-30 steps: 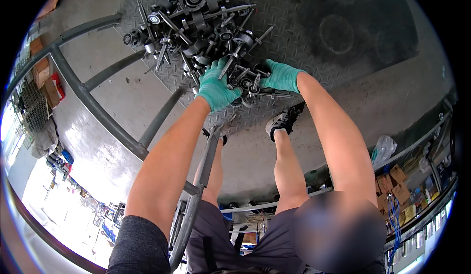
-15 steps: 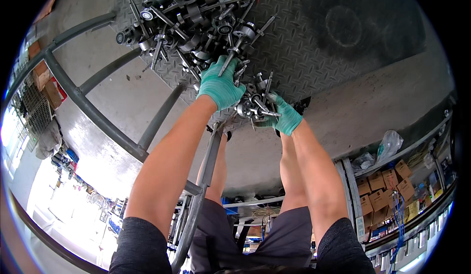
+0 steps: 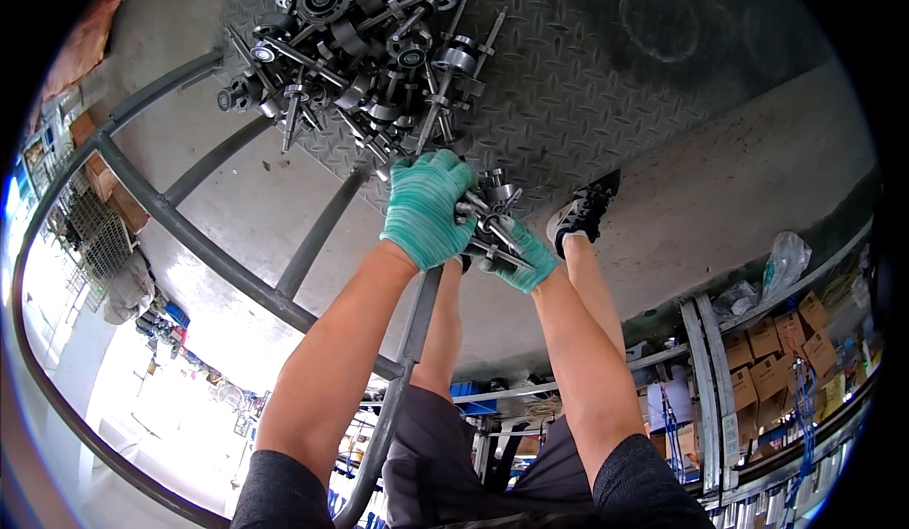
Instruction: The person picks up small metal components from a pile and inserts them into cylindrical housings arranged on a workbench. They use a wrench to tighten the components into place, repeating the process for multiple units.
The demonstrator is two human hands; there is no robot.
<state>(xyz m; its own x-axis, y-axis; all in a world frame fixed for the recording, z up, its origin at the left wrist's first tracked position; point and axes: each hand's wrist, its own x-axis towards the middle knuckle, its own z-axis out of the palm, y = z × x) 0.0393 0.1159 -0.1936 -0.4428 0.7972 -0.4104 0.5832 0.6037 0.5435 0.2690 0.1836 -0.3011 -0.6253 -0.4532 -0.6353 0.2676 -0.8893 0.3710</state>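
Note:
Both my hands wear green striped gloves. A small bunch of metal crankshafts (image 3: 495, 235), with thin shafts and round webs, sits between them, just above my legs. My right hand (image 3: 527, 262) cups the bunch from the right and below, fingers curled round it. From the left, my left hand (image 3: 428, 209) closes over it with the thumb against the metal; its other fingertips are hidden behind the hand. A large pile of crankshafts (image 3: 355, 65) lies beyond my left hand on a dark tread-pattern plate (image 3: 587, 84).
A bent grey tube rail (image 3: 227, 250) curves along the left and down between my arms. My right shoe (image 3: 585, 212) rests at the plate's near edge. Shelving with cardboard boxes (image 3: 767, 373) stands at the lower right, and a plastic bag (image 3: 786, 262) lies above it.
Both hands have drawn back toward my body with the bunch of crankshafts, away from the pile. My right leg has swung outward, so its shoe now shows on the right.

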